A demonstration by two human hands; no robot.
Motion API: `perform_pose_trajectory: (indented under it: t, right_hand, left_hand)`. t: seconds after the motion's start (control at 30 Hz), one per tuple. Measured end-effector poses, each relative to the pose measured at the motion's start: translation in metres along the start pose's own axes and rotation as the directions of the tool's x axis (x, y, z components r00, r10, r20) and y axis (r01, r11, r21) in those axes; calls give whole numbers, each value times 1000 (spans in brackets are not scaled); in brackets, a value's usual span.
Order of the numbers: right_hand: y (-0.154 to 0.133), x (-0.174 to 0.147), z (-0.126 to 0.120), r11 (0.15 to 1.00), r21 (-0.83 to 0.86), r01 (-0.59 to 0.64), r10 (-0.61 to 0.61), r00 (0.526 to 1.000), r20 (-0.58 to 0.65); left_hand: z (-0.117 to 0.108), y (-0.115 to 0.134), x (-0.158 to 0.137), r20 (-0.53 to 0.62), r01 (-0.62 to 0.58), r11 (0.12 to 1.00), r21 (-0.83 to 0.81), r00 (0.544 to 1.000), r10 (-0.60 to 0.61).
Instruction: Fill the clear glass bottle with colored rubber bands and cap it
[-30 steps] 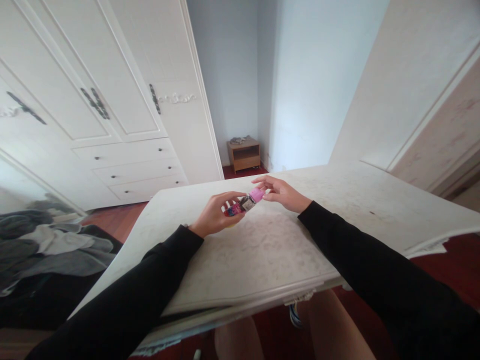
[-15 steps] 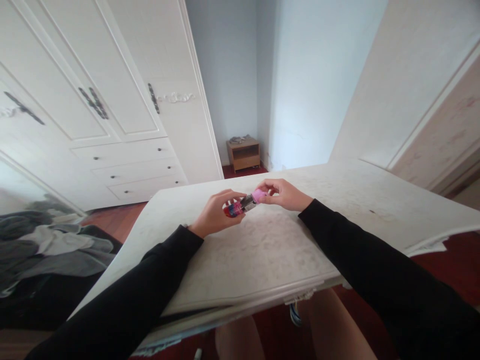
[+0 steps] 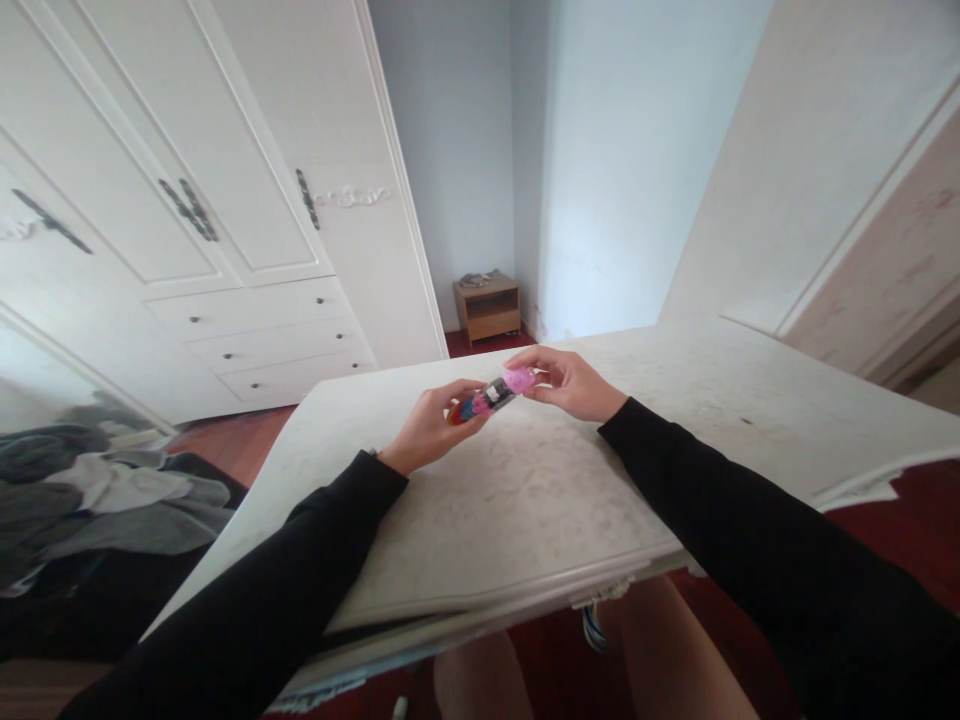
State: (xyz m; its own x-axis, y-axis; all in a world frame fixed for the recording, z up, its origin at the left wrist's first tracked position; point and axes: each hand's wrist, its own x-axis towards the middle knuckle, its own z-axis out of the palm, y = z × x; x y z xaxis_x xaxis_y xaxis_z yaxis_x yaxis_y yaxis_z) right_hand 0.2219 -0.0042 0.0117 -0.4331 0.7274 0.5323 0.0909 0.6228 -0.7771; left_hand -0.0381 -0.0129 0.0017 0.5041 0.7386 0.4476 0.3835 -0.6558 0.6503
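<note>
A small tube-shaped container is held at a slant above the white table. It has a pink end like a cap, a dark middle with a pale patch, and a red, blue and pink lower part. My left hand is closed around the lower part, thumb below and fingers above. At the pink end, my right hand pinches with its fingertips. What is printed on the container is too small to read.
To the left stands a white wardrobe with drawers. Clothes lie in a heap by the table's left side. A small wooden cabinet is in the far corner. My legs are under the table's front edge.
The container has turned about its length, so a pale patch now faces up. My right fingers have shifted slightly on the pink end; the left hand's grip has closed in a little.
</note>
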Motion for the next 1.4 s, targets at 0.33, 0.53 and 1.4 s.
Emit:
perform_pose_trajectory:
  t: [0.33,0.53,1.4]
  right_hand:
    - [1,1,-2,1000,10,-5,5,1000,-6]
    - [3,-1,3,993,116,-35,38,999,-19]
    - [42,8,24,980,98,-172,198,849,-489]
  left_hand:
    - [2,-5,1,-70,-67,996,51,995,71]
    - [4,-5,1,-97,-38,998,47,994,42]
    - [4,-26,0,-26,-65,997,47,997,66]
